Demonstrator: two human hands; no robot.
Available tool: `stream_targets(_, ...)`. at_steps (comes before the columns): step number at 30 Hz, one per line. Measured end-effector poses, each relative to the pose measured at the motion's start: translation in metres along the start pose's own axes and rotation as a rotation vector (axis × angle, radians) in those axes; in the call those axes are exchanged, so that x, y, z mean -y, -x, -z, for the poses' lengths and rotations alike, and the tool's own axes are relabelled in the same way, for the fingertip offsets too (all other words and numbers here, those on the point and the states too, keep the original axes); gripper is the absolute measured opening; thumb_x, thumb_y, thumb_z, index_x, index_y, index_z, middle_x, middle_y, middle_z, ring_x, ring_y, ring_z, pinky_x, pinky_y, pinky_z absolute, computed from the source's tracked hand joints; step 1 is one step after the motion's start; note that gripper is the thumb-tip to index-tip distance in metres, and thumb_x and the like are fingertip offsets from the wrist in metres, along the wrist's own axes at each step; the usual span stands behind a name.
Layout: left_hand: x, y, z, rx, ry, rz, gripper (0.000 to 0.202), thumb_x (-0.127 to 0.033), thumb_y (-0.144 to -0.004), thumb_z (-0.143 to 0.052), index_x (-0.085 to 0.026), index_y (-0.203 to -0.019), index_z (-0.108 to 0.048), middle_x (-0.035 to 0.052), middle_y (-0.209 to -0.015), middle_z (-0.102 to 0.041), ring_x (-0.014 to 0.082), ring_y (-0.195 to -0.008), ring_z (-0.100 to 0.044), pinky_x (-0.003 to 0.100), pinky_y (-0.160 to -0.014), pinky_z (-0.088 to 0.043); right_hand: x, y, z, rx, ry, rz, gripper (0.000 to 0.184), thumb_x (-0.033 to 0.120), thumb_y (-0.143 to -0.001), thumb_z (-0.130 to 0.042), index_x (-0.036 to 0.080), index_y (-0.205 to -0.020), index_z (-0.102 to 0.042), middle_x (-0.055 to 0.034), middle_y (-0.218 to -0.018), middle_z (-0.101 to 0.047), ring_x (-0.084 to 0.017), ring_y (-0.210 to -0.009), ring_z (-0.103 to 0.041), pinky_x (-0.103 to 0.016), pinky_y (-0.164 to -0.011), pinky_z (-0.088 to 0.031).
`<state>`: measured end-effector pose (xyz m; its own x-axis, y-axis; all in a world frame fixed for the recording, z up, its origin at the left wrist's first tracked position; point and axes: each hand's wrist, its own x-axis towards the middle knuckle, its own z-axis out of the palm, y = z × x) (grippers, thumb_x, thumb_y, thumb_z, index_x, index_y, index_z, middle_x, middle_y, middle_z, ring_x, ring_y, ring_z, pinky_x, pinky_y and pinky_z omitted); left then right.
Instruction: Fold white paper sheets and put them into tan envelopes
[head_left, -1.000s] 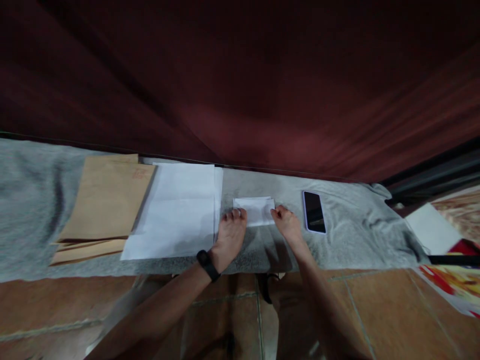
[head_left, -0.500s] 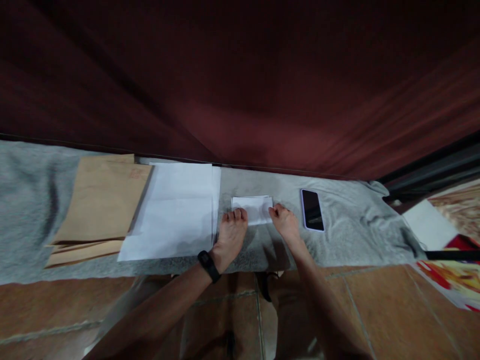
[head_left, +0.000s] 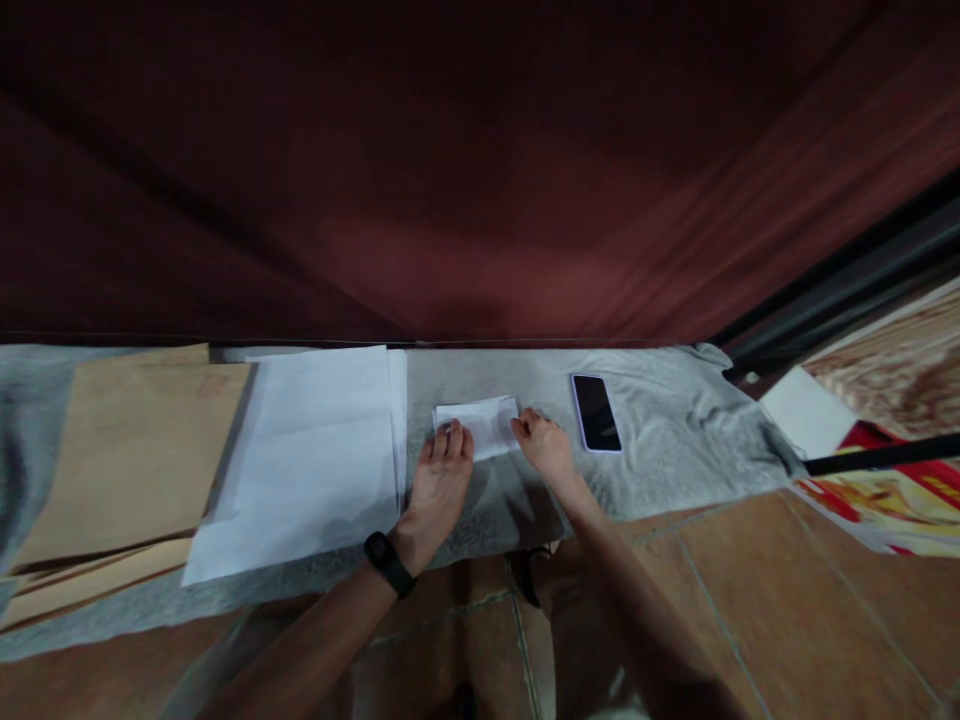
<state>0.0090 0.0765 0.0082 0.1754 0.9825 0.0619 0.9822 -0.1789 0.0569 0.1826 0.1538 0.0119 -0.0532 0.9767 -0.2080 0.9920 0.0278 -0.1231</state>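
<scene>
A small folded white paper lies on a grey cloth spread over the floor. My left hand, with a black band on its wrist, rests on the paper's left end, fingers curled down onto it. My right hand pinches the paper's right edge with its fingers closed. A stack of white sheets lies just left of my left hand. Right of my right hand a dark phone lies face up on the cloth.
Brown envelopes are piled at the far left of the cloth. A dark red curtain hangs behind. Brown floor tiles run along the near side. A white sheet and a red printed paper lie at the right.
The view has shifted, so everything sits further left and lower. Both hands stay on the ends of the folded paper, which looks slightly more tilted.
</scene>
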Motion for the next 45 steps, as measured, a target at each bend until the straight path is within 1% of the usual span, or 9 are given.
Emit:
stream_targets(7,-0.002,0.000,0.002,0.029,-0.046,-0.019,0.050,-0.002,-0.092,-0.030,-0.011,-0.135,-0.055,0.0200,-0.144,-0.053,0.0327,-0.123,-0.054,0.045,-0.095,-0.049,0.005,-0.002,0.000,-0.039,-0.037,0.029,0.033,0.040,-0.106,-0.039,0.022,-0.114,-0.065,-0.0091,-0.102,-0.076,-0.023,-0.094,-0.073,-0.029,-0.078,-0.048)
stream_targets(13,-0.002,-0.002,0.003,0.026,0.040,-0.006,0.051,-0.002,-0.091,-0.031,-0.016,-0.134,-0.056,0.0191,-0.142,-0.055,0.0322,-0.121,-0.054,0.045,-0.096,-0.047,0.008,-0.003,0.001,-0.036,-0.035,0.010,0.032,0.039,-0.106,-0.040,0.021,-0.114,-0.065,-0.0110,-0.103,-0.076,-0.023,-0.094,-0.073,-0.030,-0.082,-0.049)
stream_targets(17,-0.001,-0.002,-0.002,0.007,-0.025,-0.019,0.050,-0.003,-0.092,-0.034,-0.017,-0.136,-0.056,0.0169,-0.145,-0.055,0.0305,-0.123,-0.054,0.044,-0.097,-0.048,0.009,-0.002,-0.001,-0.057,-0.036,0.020,0.029,0.038,-0.106,-0.041,0.021,-0.112,-0.064,-0.0098,-0.105,-0.075,-0.022,-0.096,-0.072,-0.029,-0.084,-0.048)
stream_targets(22,0.000,-0.002,-0.009,-0.028,-0.084,-0.037,0.050,-0.004,-0.092,-0.037,-0.012,-0.139,-0.054,0.0169,-0.145,-0.054,0.0294,-0.122,-0.054,0.043,-0.095,-0.051,0.010,-0.002,-0.007,-0.128,-0.034,0.021,0.026,0.036,-0.106,-0.042,0.020,-0.109,-0.063,-0.0076,-0.105,-0.074,-0.020,-0.094,-0.070,-0.029,-0.086,-0.046)
stream_targets(27,-0.002,-0.004,-0.005,-0.013,-0.111,-0.048,0.048,-0.004,-0.093,-0.036,-0.010,-0.136,-0.056,0.0183,-0.142,-0.057,0.0297,-0.120,-0.056,0.043,-0.093,-0.051,0.009,-0.004,-0.015,-0.213,-0.080,0.039,0.023,0.033,-0.103,-0.047,0.018,-0.110,-0.062,-0.0081,-0.103,-0.072,-0.022,-0.095,-0.067,-0.031,-0.086,-0.046)
stream_targets(34,-0.005,-0.008,-0.003,-0.056,-0.118,-0.049,0.042,-0.008,-0.096,-0.037,-0.008,-0.134,-0.056,0.0176,-0.134,-0.060,0.0291,-0.113,-0.058,0.042,-0.093,-0.049,0.018,-0.002,-0.027,-0.387,-0.211,0.261,0.032,0.026,-0.101,-0.046,0.015,-0.128,-0.059,-0.0131,-0.126,-0.064,-0.027,-0.119,-0.056,-0.041,-0.103,-0.044)
stream_targets(39,-0.003,-0.009,-0.018,-0.086,-0.031,-0.042,0.046,-0.007,-0.094,-0.036,-0.004,-0.136,-0.054,0.0198,-0.133,-0.061,0.0301,-0.120,-0.056,0.045,-0.101,-0.047,0.036,0.004,-0.040,-0.320,-0.473,0.495,0.040,0.029,-0.106,-0.035,0.018,-0.136,-0.058,-0.0090,-0.143,-0.058,-0.019,-0.133,-0.052,-0.036,-0.114,-0.041)
stream_targets(42,-0.003,-0.009,-0.030,-0.134,0.074,-0.027,0.053,-0.004,-0.092,-0.034,0.000,-0.143,-0.046,0.0235,-0.148,-0.050,0.0313,-0.134,-0.048,0.046,-0.112,-0.040,0.041,0.003,-0.046,-0.298,-0.538,0.518,0.046,0.032,-0.107,-0.029,0.013,-0.140,-0.057,-0.0108,-0.145,-0.057,-0.017,-0.138,-0.048,-0.033,-0.119,-0.038)
stream_targets(45,-0.003,-0.010,-0.038,-0.144,0.138,0.005,0.056,-0.007,-0.093,-0.031,0.001,-0.148,-0.041,0.0245,-0.156,-0.041,0.0324,-0.137,-0.047,0.048,-0.113,-0.040,0.041,0.002,-0.049,-0.291,-0.503,0.532,0.050,0.035,-0.108,-0.027,0.010,-0.141,-0.056,-0.0119,-0.148,-0.056,-0.017,-0.142,-0.044,-0.035,-0.122,-0.034)
